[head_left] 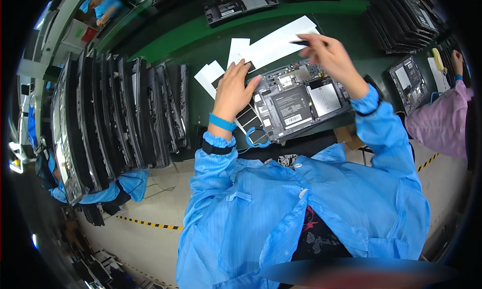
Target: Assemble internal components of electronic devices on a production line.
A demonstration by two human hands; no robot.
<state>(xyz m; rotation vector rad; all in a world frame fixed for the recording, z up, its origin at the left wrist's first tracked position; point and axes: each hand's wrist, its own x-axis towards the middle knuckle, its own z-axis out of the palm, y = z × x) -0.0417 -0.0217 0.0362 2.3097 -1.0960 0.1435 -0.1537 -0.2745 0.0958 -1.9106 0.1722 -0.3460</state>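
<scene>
Here's the right hand (330, 57), upper right of centre, fingers pinching a slim dark tool (300, 42) above white sheets (281, 40)! Left hand (232, 86), fingers spread and grasping nothing, beside the opened laptop base (301, 101), mid-frame on the green counter (198, 55).
</scene>
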